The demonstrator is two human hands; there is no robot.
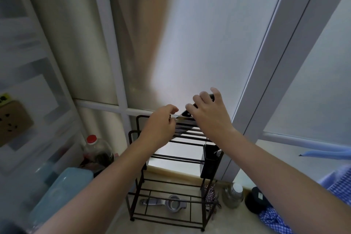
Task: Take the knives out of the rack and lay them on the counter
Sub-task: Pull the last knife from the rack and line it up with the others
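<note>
A dark metal wire rack (pixel 171 157) stands on the beige counter (pixel 117 220) against a frosted window. My right hand (pixel 210 114) is closed around the black handle of a knife (pixel 187 113) at the rack's top, the handle tilted up to the right. The bright blade runs left from the handle above the top bars. My left hand (pixel 161 125) pinches the blade near its tip, fingers curled. A black utensil cup (pixel 210 159) hangs on the rack's right side.
A grey lemon squeezer (pixel 167 203) lies under the rack. A red-capped bottle (pixel 95 150) and a blue container (pixel 62 192) stand to the left. To the right are a glass jar (pixel 233 194), a dark round object (pixel 256 201) and blue checked cloth (pixel 275 220).
</note>
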